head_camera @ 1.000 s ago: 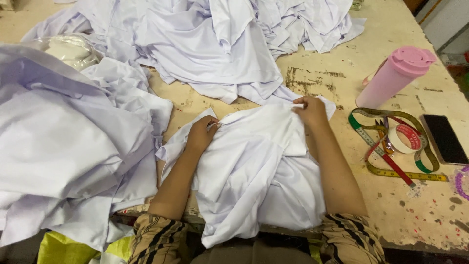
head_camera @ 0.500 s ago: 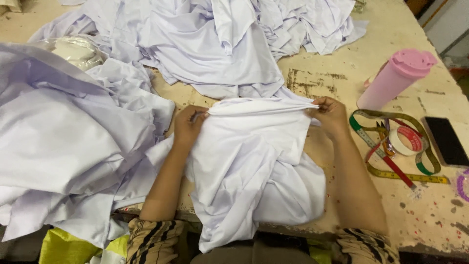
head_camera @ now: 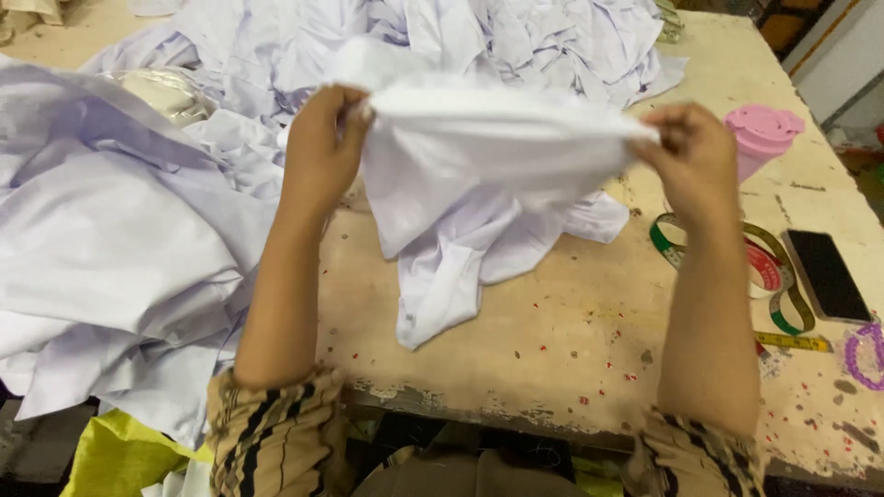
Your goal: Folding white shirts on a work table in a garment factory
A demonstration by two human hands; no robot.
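Both hands hold one white garment up off the surface — the left hand pinches one end of its top edge, the right hand clenches the other, and the cloth hangs stretched between them with its lower folds trailing onto the wood. A heap of white garments lies just left. The trailing folds could drag across the gritty, paint-flecked surface and soil; a swing rightward might catch the pink tumbler — or the measuring tape.
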